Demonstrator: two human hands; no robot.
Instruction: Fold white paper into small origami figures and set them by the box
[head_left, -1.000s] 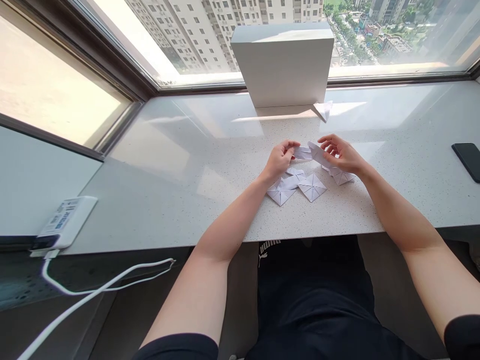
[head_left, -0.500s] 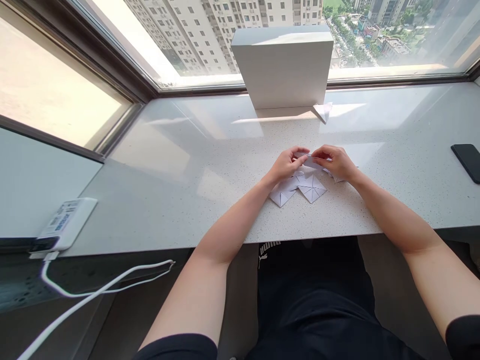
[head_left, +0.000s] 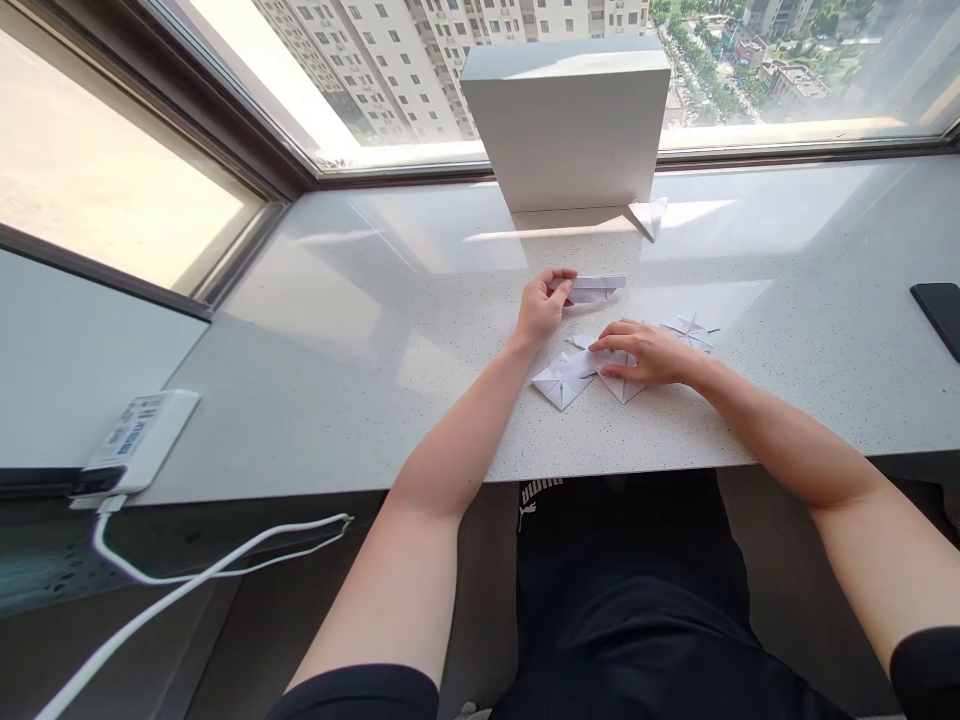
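My left hand (head_left: 546, 303) is closed on one end of a folded white paper strip (head_left: 598, 288), held level above the counter. Lower and to the right, my right hand (head_left: 641, 352) reaches over a small group of folded papers, thumb and fingers apart, fingertips at a white paper strip (head_left: 586, 363). Under that hand, a square folded paper (head_left: 624, 390) with crease lines is partly hidden. Another folded paper (head_left: 561, 388) lies at the left of the group. A star-shaped folded paper (head_left: 690, 331) rests beyond my right wrist.
A white box (head_left: 574, 140) stands against the window, with a folded paper triangle (head_left: 650, 216) at its right corner. A black phone (head_left: 939, 318) lies far right. On the left edge sits a white device (head_left: 142, 440) with a cable (head_left: 217, 572) hanging over the front.
My hands were together on the paper strip. The left hand has moved up and left with it; the right has let go and come down over the folded papers, uncovering the star-shaped one.
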